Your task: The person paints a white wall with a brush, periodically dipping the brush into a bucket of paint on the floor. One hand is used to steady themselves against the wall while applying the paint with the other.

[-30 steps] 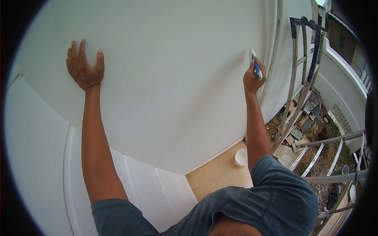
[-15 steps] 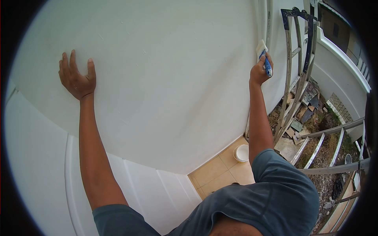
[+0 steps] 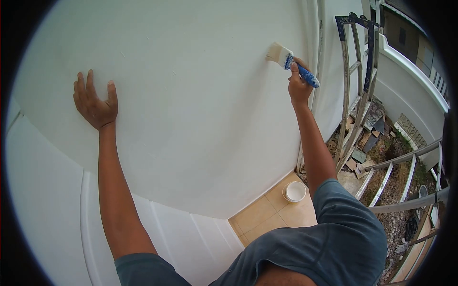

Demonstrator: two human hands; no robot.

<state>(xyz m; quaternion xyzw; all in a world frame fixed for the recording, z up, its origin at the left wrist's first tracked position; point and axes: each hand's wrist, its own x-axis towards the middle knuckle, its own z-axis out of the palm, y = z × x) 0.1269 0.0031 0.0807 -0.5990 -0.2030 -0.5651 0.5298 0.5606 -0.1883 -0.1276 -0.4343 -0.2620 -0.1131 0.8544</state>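
My right hand (image 3: 299, 86) is closed around the blue handle of a paintbrush (image 3: 288, 58). The brush is tilted, its pale bristles pointing up and left against the white wall (image 3: 200, 109), at the wall's right side. Blue and white smears cover the part between handle and bristles. On the left, my left hand (image 3: 97, 102) lies on the same wall with its fingers spread and nothing in it. Far below the brush, a white bucket (image 3: 295, 191) stands on the tiled floor.
A metal ladder (image 3: 348, 90) with dark top caps leans upright to the right of the wall edge. Beyond it are a white boundary wall (image 3: 405, 71) and ground strewn with broken tiles (image 3: 369, 141). A metal railing (image 3: 405, 206) crosses the lower right. Beige tiles (image 3: 260, 214) cover the floor.
My right hand has moved left with the paintbrush, from the wall's right edge onto its face, and the bristles now point left. My left hand stays spread on the wall.
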